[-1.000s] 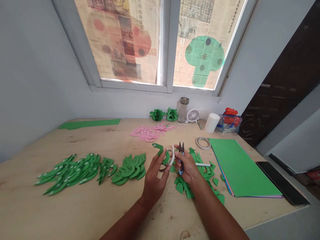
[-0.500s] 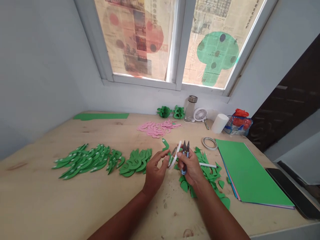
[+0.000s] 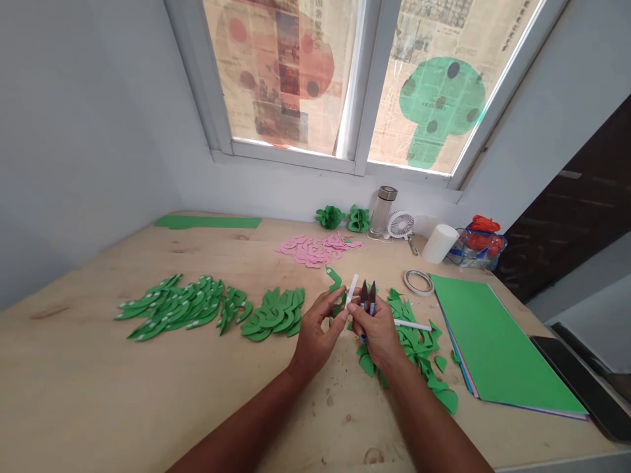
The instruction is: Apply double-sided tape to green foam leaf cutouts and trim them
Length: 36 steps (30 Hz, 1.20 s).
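Note:
My left hand (image 3: 318, 332) is closed, its thumb and fingertips pinching the lower end of a white tape roll (image 3: 351, 290) seen nearly edge-on. Wrapped round small thread snips (image 3: 363, 306), my right hand (image 3: 379, 335) also has its thumb and fingertip against the tape. The snips' two dark blades point up, spread apart. Just beyond my left fingertips is a bent green cutout (image 3: 334, 277) with a white patch at its tip; whether the fingers hold it is unclear. Green scraps (image 3: 419, 348) lie under and beside my right hand, with a white pen (image 3: 413, 324) among them.
Left of my hands lie green cutouts with white patches (image 3: 172, 305) and plain green cutouts (image 3: 276, 314). Pink cutouts (image 3: 318, 249) are farther back. To the right are another tape roll (image 3: 419, 282), green sheets (image 3: 503, 341) and a phone (image 3: 582, 387). A glass bottle (image 3: 382, 213) stands near the wall.
The tape roll has turned from a tilted ring to a nearly edge-on strip. My left hand has come closer to my right. The camera view has shifted slightly.

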Available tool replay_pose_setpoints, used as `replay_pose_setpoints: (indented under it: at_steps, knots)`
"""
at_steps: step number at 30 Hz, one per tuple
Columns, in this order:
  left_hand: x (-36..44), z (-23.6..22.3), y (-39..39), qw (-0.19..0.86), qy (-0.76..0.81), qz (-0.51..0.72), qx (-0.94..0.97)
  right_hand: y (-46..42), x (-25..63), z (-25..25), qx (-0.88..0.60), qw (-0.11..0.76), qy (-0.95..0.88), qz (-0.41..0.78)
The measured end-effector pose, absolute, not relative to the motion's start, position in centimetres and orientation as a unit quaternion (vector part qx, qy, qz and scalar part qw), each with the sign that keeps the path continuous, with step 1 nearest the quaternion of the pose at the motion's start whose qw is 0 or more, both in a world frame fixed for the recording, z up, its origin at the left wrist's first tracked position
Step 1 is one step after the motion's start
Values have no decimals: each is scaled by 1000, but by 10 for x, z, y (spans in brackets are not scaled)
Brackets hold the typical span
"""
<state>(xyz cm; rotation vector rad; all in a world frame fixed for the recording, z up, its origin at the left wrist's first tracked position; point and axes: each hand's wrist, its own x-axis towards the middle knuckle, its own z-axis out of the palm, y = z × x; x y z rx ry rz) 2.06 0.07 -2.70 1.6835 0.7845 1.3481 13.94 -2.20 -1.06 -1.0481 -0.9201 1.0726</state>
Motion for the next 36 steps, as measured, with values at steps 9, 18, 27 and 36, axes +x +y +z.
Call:
replay_pose_setpoints:
  at_steps: [9,18,27,36]
  knots:
    - [22,-26,2,430,297,534,664,-22,137,-6,-502,625,-410,435]
    - [25,-24,0,517,307,533,595,-25,134,-5,-524,615,-446,385]
    - [25,-30,2,521,303,549,579,-26,136,-11,-515,596,-504,353]
    - [20,-29,7,436,347,563,610,-29,137,-11,-543,560,-569,260]
